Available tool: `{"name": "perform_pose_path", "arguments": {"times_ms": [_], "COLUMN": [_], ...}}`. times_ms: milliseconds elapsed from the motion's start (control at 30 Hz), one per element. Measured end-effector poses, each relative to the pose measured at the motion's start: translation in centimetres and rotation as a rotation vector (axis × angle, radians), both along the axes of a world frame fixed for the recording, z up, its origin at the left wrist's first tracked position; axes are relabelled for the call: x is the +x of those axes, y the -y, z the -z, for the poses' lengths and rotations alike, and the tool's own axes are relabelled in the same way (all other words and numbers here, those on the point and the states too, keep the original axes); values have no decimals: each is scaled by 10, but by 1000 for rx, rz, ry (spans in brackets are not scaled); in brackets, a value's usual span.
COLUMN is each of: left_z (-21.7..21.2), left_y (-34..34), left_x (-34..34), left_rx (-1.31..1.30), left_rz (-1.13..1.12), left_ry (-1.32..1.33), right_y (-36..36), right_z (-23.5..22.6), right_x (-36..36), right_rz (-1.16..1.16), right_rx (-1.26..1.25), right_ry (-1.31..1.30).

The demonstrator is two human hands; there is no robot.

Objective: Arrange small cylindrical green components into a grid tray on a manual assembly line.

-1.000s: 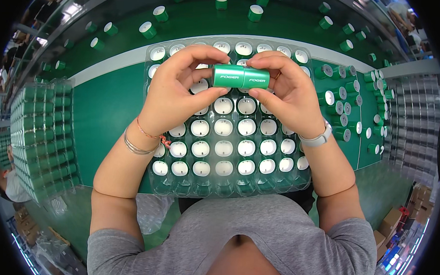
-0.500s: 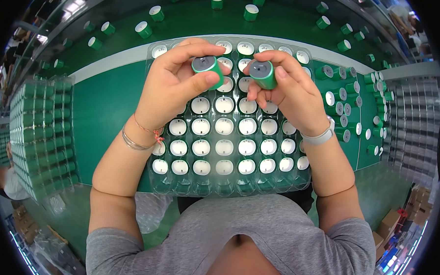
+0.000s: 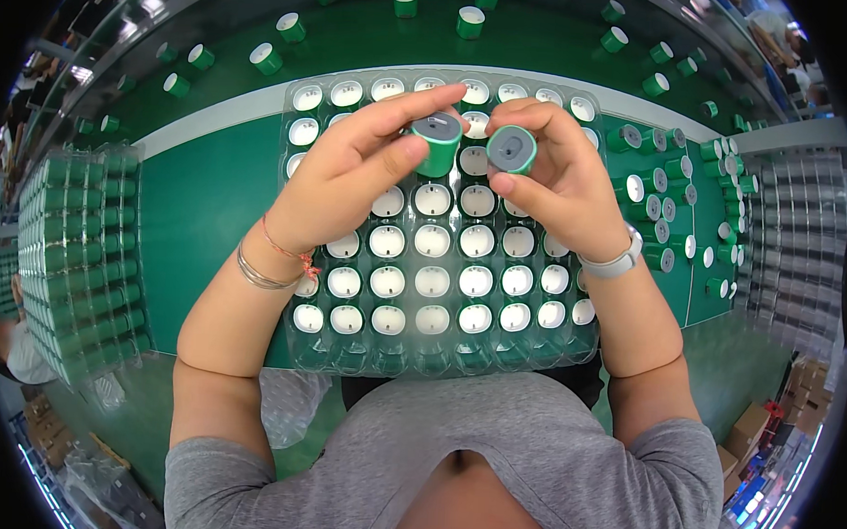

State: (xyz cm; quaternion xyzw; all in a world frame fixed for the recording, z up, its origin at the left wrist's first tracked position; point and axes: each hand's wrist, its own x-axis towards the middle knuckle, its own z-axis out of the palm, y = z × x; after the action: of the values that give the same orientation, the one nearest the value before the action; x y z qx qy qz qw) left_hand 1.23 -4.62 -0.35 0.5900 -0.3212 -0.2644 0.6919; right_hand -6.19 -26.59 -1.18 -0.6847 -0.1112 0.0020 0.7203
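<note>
Above the far half of a clear plastic tray (image 3: 372,359), my two hands each pinch a small green cylinder. In my left hand (image 3: 352,167), thumb and fingers close round a green cylinder (image 3: 439,155) whose dark grey end faces up. My right hand (image 3: 569,176) grips another green cylinder (image 3: 511,151), its grey end tilted toward me. The two cylinders are close together but apart. Beneath them, the tray's pockets hold rows of similar pieces with white ends (image 3: 431,240) up. The nearest row of pockets holds none.
On the right, loose green cylinders (image 3: 653,209) stand and lie on the green table (image 3: 202,245). Stacks of trays rise at the left (image 3: 83,259) and right (image 3: 795,233). Beyond a pale rail (image 3: 231,116), more white-ended pieces (image 3: 264,58) sit on a green belt.
My left hand has shifted right with its cylinder, nearer the other one. My right hand has turned its cylinder so the grey end faces me more. Pieces on the belt have drifted slightly left.
</note>
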Motion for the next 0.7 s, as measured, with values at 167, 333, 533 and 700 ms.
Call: {"name": "perform_pose_path", "arguments": {"times_ms": [167, 333, 533, 700], "left_z": [7, 5, 7, 7], "left_y": [0, 0, 2, 3], "left_x": [2, 2, -1, -2], "left_rx": [-126, -67, -5, 8], "left_rz": [-48, -66, -112, -138], "left_ry": [23, 58, 145, 197], "right_y": [0, 0, -3, -4], "right_z": [-4, 6, 7, 6], "right_x": [-1, -2, -3, -3], "right_rz": [-37, -31, -42, -53], "right_rx": [-205, -175, -150, -135], "right_ry": [74, 141, 180, 153]}}
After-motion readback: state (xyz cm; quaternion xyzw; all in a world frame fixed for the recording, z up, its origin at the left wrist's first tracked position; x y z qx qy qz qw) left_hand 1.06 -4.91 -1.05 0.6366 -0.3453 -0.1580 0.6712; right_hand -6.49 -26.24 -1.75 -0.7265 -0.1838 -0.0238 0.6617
